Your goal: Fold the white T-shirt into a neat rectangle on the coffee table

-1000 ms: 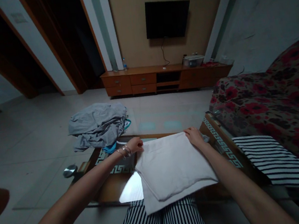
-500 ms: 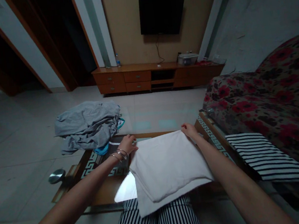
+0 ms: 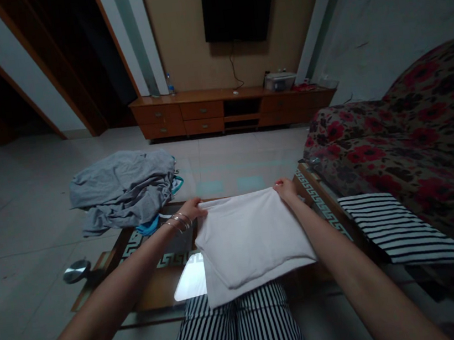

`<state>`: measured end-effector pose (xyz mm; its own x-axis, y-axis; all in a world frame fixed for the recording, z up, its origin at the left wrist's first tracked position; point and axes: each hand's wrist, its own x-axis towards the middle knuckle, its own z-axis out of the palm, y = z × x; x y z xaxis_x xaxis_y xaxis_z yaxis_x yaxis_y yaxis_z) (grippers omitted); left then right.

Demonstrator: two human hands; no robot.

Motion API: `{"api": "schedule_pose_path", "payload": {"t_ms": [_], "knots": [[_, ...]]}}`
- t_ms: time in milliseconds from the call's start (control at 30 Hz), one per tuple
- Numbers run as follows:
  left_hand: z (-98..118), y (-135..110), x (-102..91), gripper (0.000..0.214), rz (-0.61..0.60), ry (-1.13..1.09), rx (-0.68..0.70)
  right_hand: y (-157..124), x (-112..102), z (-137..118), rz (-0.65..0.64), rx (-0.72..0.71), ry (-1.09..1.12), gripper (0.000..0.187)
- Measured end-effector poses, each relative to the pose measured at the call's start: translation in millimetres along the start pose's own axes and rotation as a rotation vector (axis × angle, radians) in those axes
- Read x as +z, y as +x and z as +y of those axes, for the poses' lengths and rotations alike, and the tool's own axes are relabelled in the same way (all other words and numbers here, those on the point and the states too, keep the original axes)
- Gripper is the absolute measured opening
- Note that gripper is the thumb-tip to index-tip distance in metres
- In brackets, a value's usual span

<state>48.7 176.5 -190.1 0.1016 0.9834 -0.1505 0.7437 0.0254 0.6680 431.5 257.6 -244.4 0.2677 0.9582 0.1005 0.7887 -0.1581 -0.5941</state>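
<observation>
Now a heap of grey clothes (image 3: 124, 189) lies at the table's (image 3: 159, 290) far left corner, the left hand (image 3: 192, 209) pinches the far left corner of the folded white cloth (image 3: 250, 236) spread over the table's near edge, and the right hand (image 3: 286, 189) pinches its far right corner.

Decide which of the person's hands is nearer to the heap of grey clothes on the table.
Left. The left hand grips the white cloth's far left corner, just right of the grey clothes. The right hand holds the far right corner, farther off.
</observation>
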Motion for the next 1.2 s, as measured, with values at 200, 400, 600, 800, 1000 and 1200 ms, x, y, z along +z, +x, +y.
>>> {"api": "schedule_pose_path", "payload": {"t_ms": [200,400,600,800,1000,1200], "knots": [[5,27,16.2,0.044,0.173,-0.254,-0.116,0,-12,10,0.033,0.030,0.050,0.039],[2,-2,7.0,0.054,0.054,-0.502,-0.137,-71,-40,31,-0.015,-0.110,0.085,0.038],[6,-48,1.9,0.084,-0.185,-0.534,-0.069,-133,-61,57,-0.013,-0.326,0.092,0.040],[10,-34,18.0,0.059,-0.158,-0.341,-0.003,-96,-63,49,-0.076,-0.313,0.086,0.025],[30,28,63.3,0.081,0.087,-0.527,0.001,11,-65,52,0.001,-0.199,0.034,0.025],[33,51,100.0,0.070,0.229,-0.439,0.240,123,-95,99,0.105,-0.021,-0.067,0.027]]}}
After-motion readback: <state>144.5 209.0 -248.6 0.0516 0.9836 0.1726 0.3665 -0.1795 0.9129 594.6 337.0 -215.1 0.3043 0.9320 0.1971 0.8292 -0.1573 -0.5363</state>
